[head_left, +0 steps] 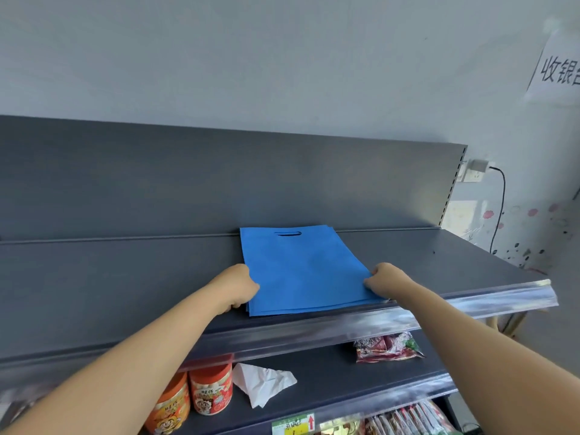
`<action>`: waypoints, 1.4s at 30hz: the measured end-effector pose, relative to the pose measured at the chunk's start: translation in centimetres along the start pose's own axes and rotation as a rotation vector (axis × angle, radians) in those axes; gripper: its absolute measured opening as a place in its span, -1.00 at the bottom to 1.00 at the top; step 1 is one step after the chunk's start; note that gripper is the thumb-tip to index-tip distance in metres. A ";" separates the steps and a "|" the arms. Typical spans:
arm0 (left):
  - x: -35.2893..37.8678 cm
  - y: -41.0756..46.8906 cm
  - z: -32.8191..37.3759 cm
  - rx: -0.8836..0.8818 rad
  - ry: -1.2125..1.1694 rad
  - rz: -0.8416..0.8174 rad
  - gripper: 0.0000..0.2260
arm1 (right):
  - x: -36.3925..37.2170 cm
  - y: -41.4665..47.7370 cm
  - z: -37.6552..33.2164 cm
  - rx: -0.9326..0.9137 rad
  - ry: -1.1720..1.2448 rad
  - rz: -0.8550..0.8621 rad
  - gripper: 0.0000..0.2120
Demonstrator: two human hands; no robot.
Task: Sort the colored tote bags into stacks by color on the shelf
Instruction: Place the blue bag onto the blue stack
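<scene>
A stack of blue tote bags (301, 268) lies flat on the top shelf (125, 277), the cut-out handle toward the back panel. My left hand (237, 285) grips the stack's left edge near the front corner, fingers curled. My right hand (384, 277) pinches the right edge near the front right corner. Several bag edges show fanned at the front and right side. No bags of another colour are in view.
A clear price rail (470, 304) runs along the shelf's front edge. On the shelf below stand two orange snack jars (210, 390), a crumpled white paper (263, 383) and a red snack packet (387, 346). A wall socket with a cable (477, 171) is at the right.
</scene>
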State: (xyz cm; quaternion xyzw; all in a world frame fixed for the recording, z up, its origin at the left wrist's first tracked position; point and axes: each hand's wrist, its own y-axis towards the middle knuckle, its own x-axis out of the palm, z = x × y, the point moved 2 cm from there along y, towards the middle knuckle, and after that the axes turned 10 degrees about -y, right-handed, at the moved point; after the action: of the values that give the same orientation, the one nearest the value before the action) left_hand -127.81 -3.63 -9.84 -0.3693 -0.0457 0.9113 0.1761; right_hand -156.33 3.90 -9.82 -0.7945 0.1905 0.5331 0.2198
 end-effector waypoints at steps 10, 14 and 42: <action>1.2 -0.7 -0.4 0.160 0.415 0.175 -0.75 | 0.1 -0.7 -0.7 0.019 -0.280 0.070 -0.94; 0.0 -1.3 -1.0 0.190 0.384 0.198 -0.76 | -0.2 -1.7 -3.2 -0.056 -0.396 0.226 -0.68; -28.4 -27.2 -23.4 -0.362 0.947 0.711 -0.83 | 13.3 -24.8 -45.9 -1.346 -0.429 0.085 -0.49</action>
State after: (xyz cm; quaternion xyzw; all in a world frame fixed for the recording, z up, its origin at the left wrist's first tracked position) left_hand -84.95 10.63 -2.33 -0.7503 0.0097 0.6291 -0.2027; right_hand -103.21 -1.80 -3.16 -0.6271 -0.1972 0.6880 -0.3074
